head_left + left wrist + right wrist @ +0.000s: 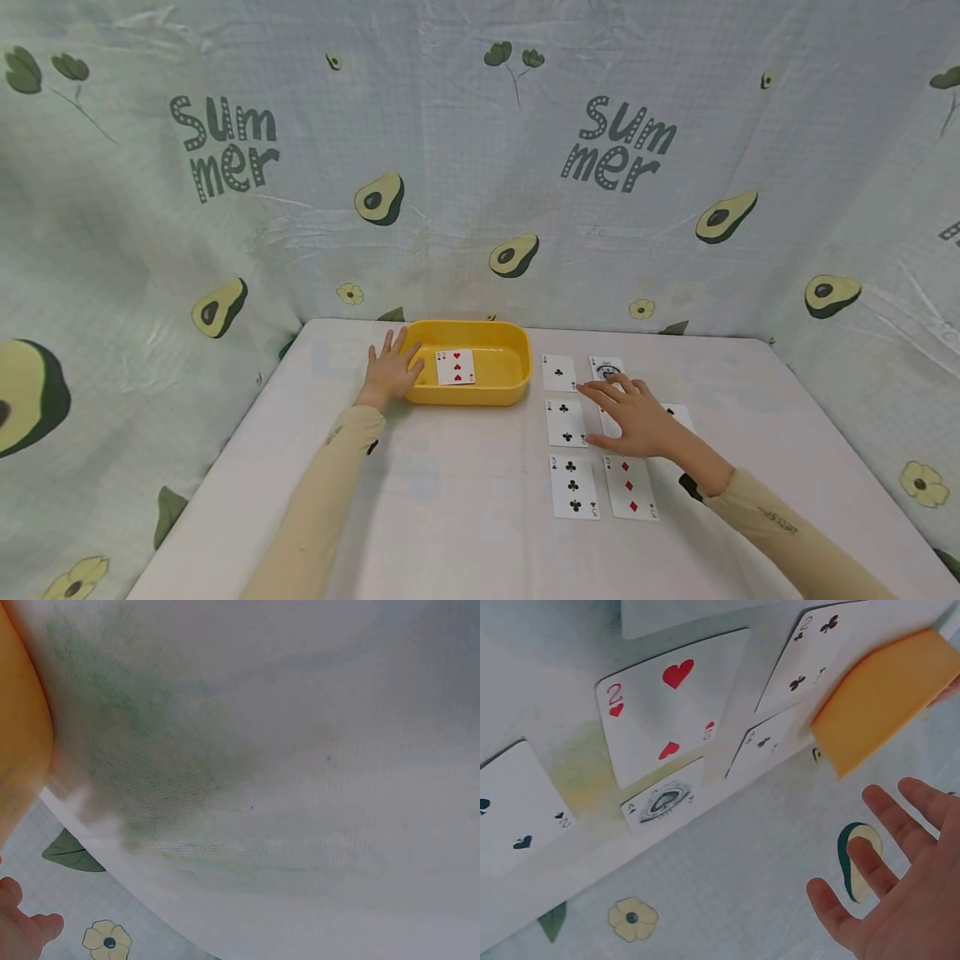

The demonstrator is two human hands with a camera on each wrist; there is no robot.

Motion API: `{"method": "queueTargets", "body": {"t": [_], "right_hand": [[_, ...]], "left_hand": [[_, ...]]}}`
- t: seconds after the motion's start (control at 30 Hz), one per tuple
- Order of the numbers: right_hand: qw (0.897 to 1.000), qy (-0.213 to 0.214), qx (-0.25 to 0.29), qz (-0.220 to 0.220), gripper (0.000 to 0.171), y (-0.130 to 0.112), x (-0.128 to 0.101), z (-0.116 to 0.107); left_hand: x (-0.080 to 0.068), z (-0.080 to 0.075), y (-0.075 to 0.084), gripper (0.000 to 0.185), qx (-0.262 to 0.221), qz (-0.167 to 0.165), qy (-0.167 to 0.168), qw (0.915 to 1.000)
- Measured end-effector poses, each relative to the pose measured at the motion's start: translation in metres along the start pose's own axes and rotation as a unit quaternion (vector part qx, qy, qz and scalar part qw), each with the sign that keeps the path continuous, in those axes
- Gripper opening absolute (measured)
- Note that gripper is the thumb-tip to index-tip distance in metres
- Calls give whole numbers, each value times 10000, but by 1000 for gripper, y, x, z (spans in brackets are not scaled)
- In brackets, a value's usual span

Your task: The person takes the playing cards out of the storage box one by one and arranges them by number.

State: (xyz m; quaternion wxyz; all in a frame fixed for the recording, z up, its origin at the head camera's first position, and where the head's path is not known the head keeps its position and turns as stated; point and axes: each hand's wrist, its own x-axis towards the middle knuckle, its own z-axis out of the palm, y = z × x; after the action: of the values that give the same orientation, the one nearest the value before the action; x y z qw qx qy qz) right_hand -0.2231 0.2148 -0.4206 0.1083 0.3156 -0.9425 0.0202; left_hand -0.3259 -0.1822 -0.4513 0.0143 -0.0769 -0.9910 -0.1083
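While hovering, right hand (pixel 637 417) | fingers (pixel 600 395) above two of hearts (pixel 664 705)

An avocado-print backdrop cloth (pixel 480 167) with "Summer" lettering hangs behind the white table (pixel 450 517).

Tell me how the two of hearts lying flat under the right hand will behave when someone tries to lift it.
The two of hearts lies flush on the table, so it probably needs sliding or an edge pried up. It looks thin, likely light and bendy. The right hand is spread open above it.
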Motion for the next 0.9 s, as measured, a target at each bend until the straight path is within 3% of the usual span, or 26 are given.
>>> {"method": "queueTargets", "body": {"t": [0.33, 0.6, 0.9], "right_hand": [[9993, -75, 373, -19, 66, -9, 47, 6], [9974, -9, 566, -435, 60, -28, 88, 16], [9954, -523, 714, -361, 55, -47, 127, 25]], "left_hand": [[0, -1, 1, 51, -113, -29, -21, 9999], [-3, -2, 0, 51, -177, -12, -40, 9998], [-4, -4, 0, 50, -177, 78, 64, 9998]]}}
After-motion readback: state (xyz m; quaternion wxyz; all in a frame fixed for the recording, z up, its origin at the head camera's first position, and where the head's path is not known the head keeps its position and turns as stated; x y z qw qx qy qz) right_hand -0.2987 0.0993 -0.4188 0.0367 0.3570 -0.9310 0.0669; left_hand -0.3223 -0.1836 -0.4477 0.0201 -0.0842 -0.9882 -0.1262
